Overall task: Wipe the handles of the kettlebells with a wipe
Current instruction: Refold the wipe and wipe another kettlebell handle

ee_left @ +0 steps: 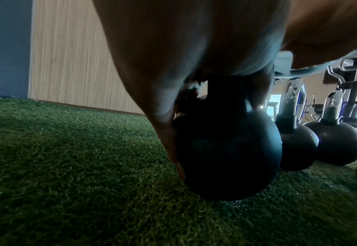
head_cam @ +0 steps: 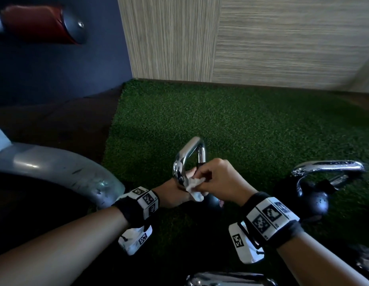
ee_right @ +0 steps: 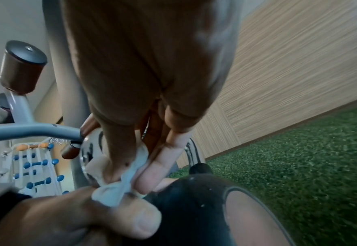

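Green turf (head_cam: 241, 120) by a wood-panelled wall (head_cam: 282, 38) | kettlebell (ee_left: 226, 149) stands on it, chrome handle (head_cam: 188, 153) up | right hand (head_cam: 220, 178) pinches a white wipe (head_cam: 195, 185) against the handle's base | left hand (head_cam: 173, 193) grips the handle below | more kettlebells (head_cam: 315, 195) to the right

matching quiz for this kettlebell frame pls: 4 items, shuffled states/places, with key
Items
1. wipe
2. left hand
3. chrome handle
4. second kettlebell

States
A. stands untouched on the turf, to the right
B. pinched in the right hand, against the handle's lower part
C. steadies the kettlebell being wiped, low by the handle's base
D. rises above both hands, shiny

Pairs: 1-B, 2-C, 3-D, 4-A
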The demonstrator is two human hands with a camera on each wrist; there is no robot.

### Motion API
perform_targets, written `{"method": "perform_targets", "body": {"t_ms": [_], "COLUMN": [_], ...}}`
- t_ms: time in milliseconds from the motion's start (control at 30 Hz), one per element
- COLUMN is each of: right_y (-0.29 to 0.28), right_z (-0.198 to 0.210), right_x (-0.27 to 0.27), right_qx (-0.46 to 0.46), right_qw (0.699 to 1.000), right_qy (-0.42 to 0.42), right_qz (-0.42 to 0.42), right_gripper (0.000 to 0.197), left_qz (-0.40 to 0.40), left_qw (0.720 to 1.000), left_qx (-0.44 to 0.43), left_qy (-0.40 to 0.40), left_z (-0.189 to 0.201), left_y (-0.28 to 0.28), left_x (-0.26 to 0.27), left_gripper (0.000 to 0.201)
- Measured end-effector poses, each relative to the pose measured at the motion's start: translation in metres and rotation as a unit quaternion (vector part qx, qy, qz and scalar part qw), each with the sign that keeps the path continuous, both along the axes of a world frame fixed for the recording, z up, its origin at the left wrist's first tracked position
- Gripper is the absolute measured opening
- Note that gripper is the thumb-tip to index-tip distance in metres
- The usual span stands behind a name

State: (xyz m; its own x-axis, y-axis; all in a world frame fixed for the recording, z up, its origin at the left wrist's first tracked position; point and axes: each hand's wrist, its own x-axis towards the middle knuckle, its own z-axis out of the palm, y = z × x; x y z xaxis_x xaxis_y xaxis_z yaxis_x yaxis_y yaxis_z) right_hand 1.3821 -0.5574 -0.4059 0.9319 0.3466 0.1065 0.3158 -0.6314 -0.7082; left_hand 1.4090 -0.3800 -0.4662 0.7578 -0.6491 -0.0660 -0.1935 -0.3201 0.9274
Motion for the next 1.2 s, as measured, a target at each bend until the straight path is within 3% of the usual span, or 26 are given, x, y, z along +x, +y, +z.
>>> {"method": "perform_targets", "body": {"t_ms": [233,300,433,600,733,867,1000,1067,1200], "right_y": [-0.005,-0.001,-0.008,-0.009,-0.01,-0.007,-0.002,-0.001,0.006], "right_z": [0.011,0.021,0.023,0.01,0.003,-0.009,-0.007,-0.005,-0.001], "right_x": [0.02,0.025,0.029,0.031,0.023,0.007,0.01,0.011,0.001], "right_qx": [-0.115,-0.14,-0.042,-0.067,0.085,0.333,0.417,0.405,0.277], "right_qw": [0.991,0.985,0.98,0.977,0.968,0.887,0.851,0.861,0.935], "right_qy": [0.023,0.048,0.136,0.158,0.21,0.317,0.318,0.3,0.209], "right_qz": [0.058,0.085,0.136,0.13,0.112,0.048,-0.038,-0.06,-0.075], "right_gripper": [0.007,0.019,0.027,0.027,0.022,0.011,0.023,0.024,0.012], "left_qz": [0.033,0.065,0.093,0.08,0.094,0.1,0.113,0.096,0.086], "left_qw": [0.997,0.996,0.995,0.994,0.994,0.992,0.993,0.994,0.994], "left_qx": [0.059,0.057,0.023,0.047,0.052,0.071,0.036,0.042,0.031], "left_qy": [-0.033,-0.038,-0.026,-0.05,-0.028,-0.014,-0.023,-0.041,-0.056], "left_z": [-0.007,-0.011,-0.024,-0.024,-0.033,-0.03,-0.032,-0.031,-0.033], "left_y": [0.0,0.001,0.004,0.005,0.005,0.002,0.001,0.002,0.004], "left_x": [0.001,0.0,-0.001,-0.001,0.0,0.001,0.004,0.003,0.002], "left_gripper": [0.036,0.043,0.064,0.055,0.073,0.065,0.083,0.092,0.083]}}
